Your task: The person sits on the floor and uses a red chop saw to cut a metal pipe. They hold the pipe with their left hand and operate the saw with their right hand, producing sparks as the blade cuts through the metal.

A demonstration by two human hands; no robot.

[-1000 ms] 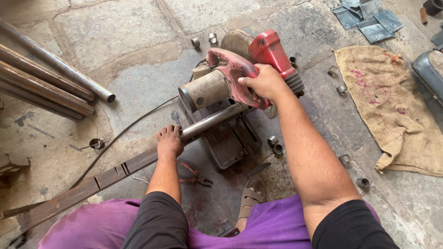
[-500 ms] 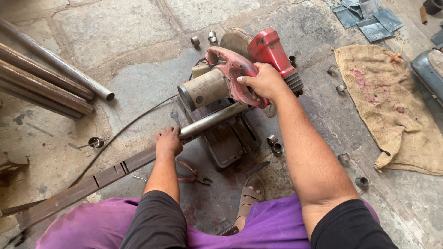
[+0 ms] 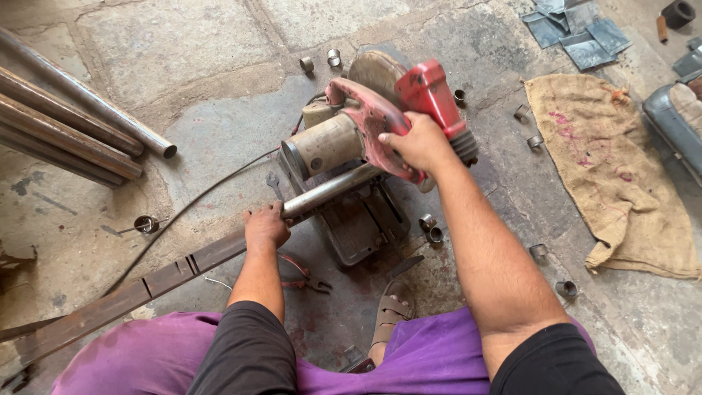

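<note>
A red chop saw (image 3: 431, 91) stands on the stone floor in front of me. My right hand (image 3: 415, 143) grips its red handle (image 3: 371, 117). A steel pipe (image 3: 330, 188) lies across the saw's base (image 3: 358, 227), under the raised head. My left hand (image 3: 266, 225) is closed around that pipe just left of the base. The disc guard (image 3: 373, 72) sits behind the handle, and the motor drum (image 3: 322, 146) points to the left.
Several long pipes (image 3: 80, 121) lie at the far left. A rusty flat bar (image 3: 124, 296) runs toward the lower left. Cut pipe rings (image 3: 428, 222) are scattered around the saw. Pliers (image 3: 300, 272) lie near my knee. A burlap sack (image 3: 610, 168) lies at the right. A cable (image 3: 190, 205) curves leftward.
</note>
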